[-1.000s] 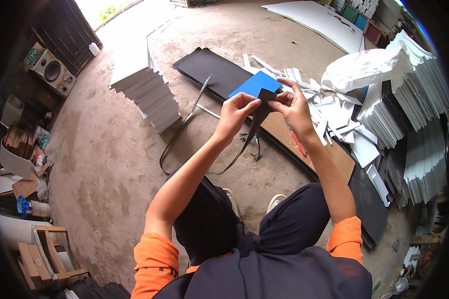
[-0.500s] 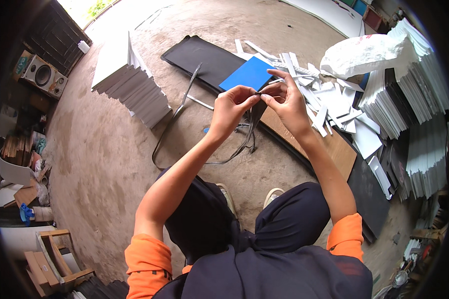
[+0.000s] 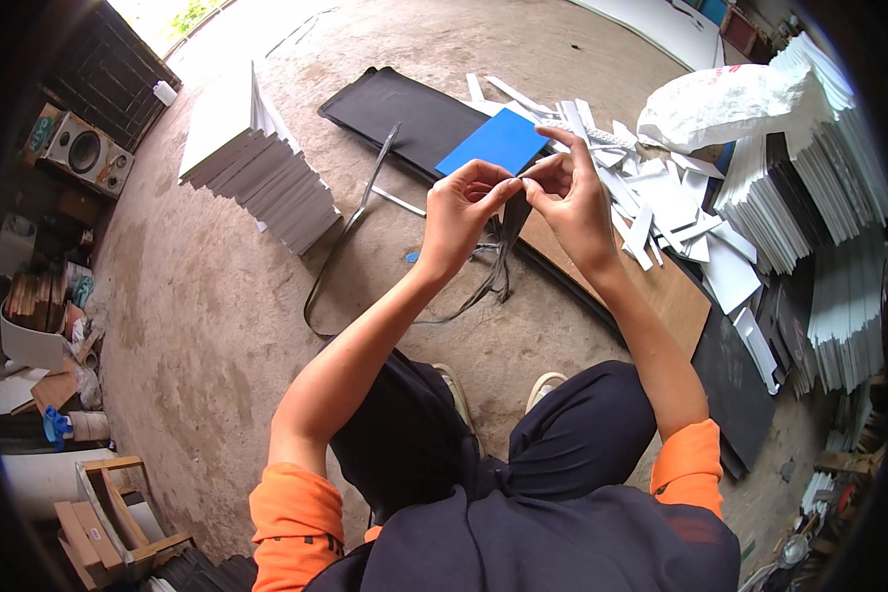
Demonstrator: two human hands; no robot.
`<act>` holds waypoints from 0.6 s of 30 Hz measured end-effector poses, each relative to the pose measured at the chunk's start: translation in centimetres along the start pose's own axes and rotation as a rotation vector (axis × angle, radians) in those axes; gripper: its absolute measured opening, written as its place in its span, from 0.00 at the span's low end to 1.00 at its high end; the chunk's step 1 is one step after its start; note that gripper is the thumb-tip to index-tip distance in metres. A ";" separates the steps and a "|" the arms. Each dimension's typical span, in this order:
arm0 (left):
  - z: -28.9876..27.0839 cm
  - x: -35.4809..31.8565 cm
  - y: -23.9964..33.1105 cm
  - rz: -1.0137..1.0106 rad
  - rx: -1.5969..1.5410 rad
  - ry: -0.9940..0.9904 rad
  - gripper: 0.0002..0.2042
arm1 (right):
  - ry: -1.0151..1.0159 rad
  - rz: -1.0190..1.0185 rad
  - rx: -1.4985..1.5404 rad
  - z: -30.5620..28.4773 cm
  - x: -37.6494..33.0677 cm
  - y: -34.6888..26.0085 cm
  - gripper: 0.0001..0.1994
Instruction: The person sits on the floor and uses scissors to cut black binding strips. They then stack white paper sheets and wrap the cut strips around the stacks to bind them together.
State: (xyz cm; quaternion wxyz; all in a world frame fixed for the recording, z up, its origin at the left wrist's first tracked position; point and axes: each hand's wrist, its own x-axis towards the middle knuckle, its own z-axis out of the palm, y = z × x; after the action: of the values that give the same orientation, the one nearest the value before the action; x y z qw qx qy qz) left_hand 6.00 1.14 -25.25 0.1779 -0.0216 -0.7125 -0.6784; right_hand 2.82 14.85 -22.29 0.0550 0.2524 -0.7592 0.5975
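In front of me my left hand (image 3: 461, 212) and my right hand (image 3: 574, 209) meet at their fingertips, thumb against index finger on each. Both pinch a dark grey flat strap (image 3: 368, 189). Lengths of it hang below my fingers, and a long loop lies on the floor to the left; the pinched bit is mostly hidden. Just beyond my hands a blue rectangular sheet (image 3: 493, 141) rests on a long black panel (image 3: 397, 107). A brown wood-look board (image 3: 666, 296) extends to the right beneath my right forearm.
White offcuts (image 3: 666, 202) are heaped at the right, beside stacked white panels (image 3: 760, 207) and a white sack (image 3: 725, 104). A tall stack of white sheets (image 3: 266, 158) stands at the left. A speaker (image 3: 84, 150) and wooden frame (image 3: 118, 508) line the left side.
My fingertips have come slightly higher, and the dark bit between them now shows less. Both hands keep their pinch; the strap's loop on the floor stays much the same.
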 end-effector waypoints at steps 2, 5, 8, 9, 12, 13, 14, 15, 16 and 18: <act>-0.3 0.0 0.2 -0.004 0.011 -0.032 0.07 | 0.007 -0.021 0.001 0.2 0.0 -0.2 0.23; -0.6 -0.1 0.6 0.002 0.058 -0.041 0.08 | 0.006 -0.058 -0.048 0.3 -0.2 -0.4 0.23; -0.7 -0.4 1.4 0.023 0.139 -0.025 0.07 | 0.005 -0.086 -0.140 0.3 -0.2 -0.8 0.23; -0.7 -0.4 1.7 0.032 0.171 -0.018 0.07 | 0.013 -0.092 -0.149 0.4 -0.2 -0.9 0.23; -0.6 -0.5 1.9 0.168 0.302 0.037 0.07 | 0.037 -0.053 -0.083 0.6 -0.3 -1.1 0.22; -0.5 -0.5 1.8 0.183 0.277 0.061 0.07 | 0.044 -0.031 -0.045 0.6 -0.3 -1.2 0.22; -0.3 -0.6 1.5 0.199 0.251 0.085 0.07 | 0.051 -0.019 -0.028 0.7 -0.3 -1.3 0.22; -0.1 -0.6 1.5 0.216 0.225 0.106 0.07 | 0.061 -0.007 -0.013 0.7 -0.3 -1.2 0.21; 0.0 -0.7 1.5 0.222 0.246 0.097 0.07 | 0.070 0.005 0.002 0.7 -0.4 -1.1 0.21; 0.2 -0.9 1.5 0.235 0.292 0.082 0.07 | 0.075 0.021 0.069 0.5 -0.4 -1.0 0.21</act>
State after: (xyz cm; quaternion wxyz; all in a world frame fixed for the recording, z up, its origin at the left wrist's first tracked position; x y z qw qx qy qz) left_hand 7.19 1.60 -24.02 0.2859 -0.0511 -0.7880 -0.5429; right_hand 3.68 14.31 -21.71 0.0682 0.2236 -0.7383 0.6327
